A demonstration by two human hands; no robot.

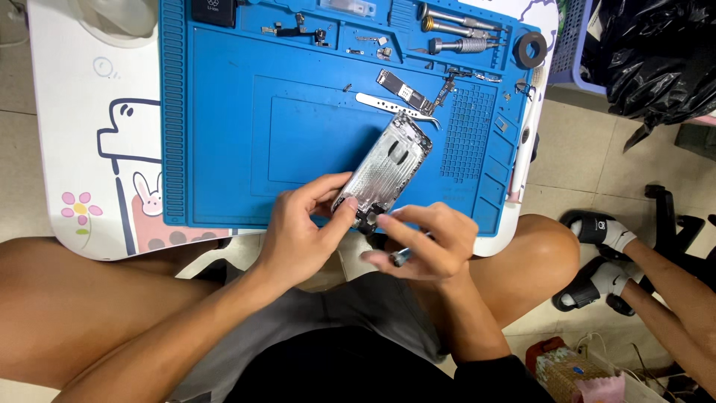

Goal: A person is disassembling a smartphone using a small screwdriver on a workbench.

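An opened silver phone housing [388,168] lies at an angle on the blue repair mat [224,149]. My left hand [302,227] pinches its near end between thumb and fingers. My right hand [432,242] holds a small screwdriver [399,256], with its tip at the housing's near end. A phone circuit board [403,91] and curved tweezers [395,108] lie on the mat just beyond the housing.
Metal screwdrivers [459,30], a tape roll [530,49] and several small parts sit in the mat's far trays. A white pen-like tool [522,153] lies at the mat's right edge. The mat rests on a white table [82,112]. Another person's sandalled feet [597,254] are at right.
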